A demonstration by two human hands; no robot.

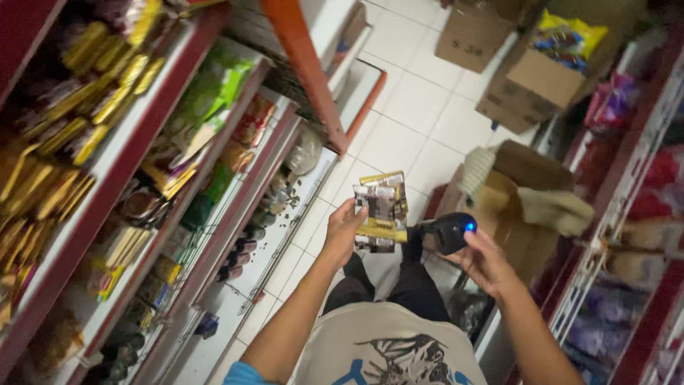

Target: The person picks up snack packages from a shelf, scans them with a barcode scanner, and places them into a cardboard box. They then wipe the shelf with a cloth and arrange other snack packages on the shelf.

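My left hand [343, 229] holds a small stack of brown and gold sachet packets [382, 210] upright in front of me. My right hand [486, 258] grips a black handheld scanner [446, 232] with a blue light, its head pointed at the packets and almost touching their right edge. Both hands are raised above my lap and dark trousers, over the white tiled floor.
Red-edged store shelves [142, 142] packed with gold, green and brown packets run along the left. Open cardboard boxes [531, 85] with goods stand on the floor [413, 107] ahead and at right [513, 192]. Another shelf rack [627, 214] lines the right side.
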